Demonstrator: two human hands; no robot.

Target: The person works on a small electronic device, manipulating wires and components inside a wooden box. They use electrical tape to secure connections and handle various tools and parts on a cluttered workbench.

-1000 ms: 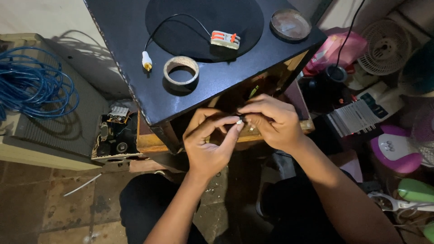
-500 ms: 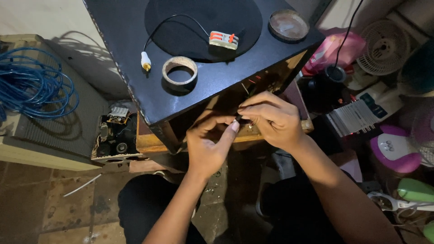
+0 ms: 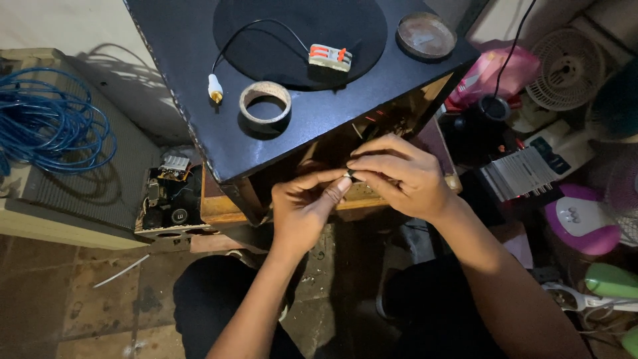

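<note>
Black small part (image 3: pixel 350 175) pinched between fingertips of left hand (image 3: pixel 302 209) and right hand (image 3: pixel 402 176), just below black cabinet (image 3: pixel 199 73) edge. Risk: tiny piece slips, drops to dim tiled floor (image 3: pixel 60 306).

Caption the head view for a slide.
Both hands pinch a small dark part beside a black cabinet.

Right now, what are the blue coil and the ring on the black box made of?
The blue coil looks like plastic-coated cable: glossy, bright, bending in loose loops. The ring on the black box looks like a tape roll with a cardboard core: dull tan, flat-sided, hollow. The box looks like painted wood, matte, bare brown inside.
</note>
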